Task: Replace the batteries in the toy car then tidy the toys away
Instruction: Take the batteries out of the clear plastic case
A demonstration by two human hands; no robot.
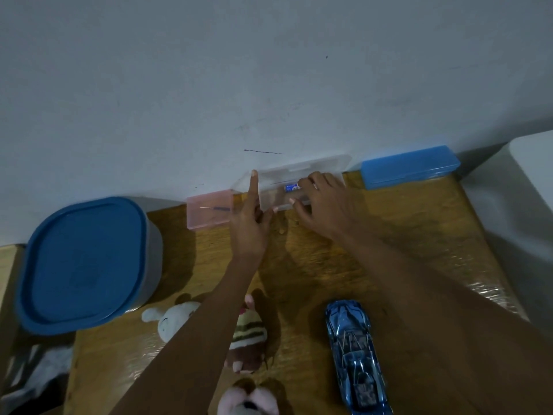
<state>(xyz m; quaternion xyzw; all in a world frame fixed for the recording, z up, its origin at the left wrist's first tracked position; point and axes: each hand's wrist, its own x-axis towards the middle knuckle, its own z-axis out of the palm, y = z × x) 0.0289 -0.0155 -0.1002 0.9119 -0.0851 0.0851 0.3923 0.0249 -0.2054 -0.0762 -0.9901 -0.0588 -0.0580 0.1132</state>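
A shiny blue toy car (356, 354) lies on the wooden table at the lower right. At the wall, a clear plastic case (273, 191) stands with its lid raised. My left hand (251, 218) rests at the case's left end, forefinger up against the lid edge. My right hand (321, 199) reaches into the case, fingertips on a blue battery (291, 187). Soft toys lie near the front: a white bunny (170, 320), a brown striped plush (250, 336) and a pink one (247, 399).
A pink case (209, 212) sits left of the clear one, a blue case (410, 167) to its right, both against the wall. A large tub with a blue lid (83, 265) stands at the left. A white block (532, 181) rises beyond the table's right edge.
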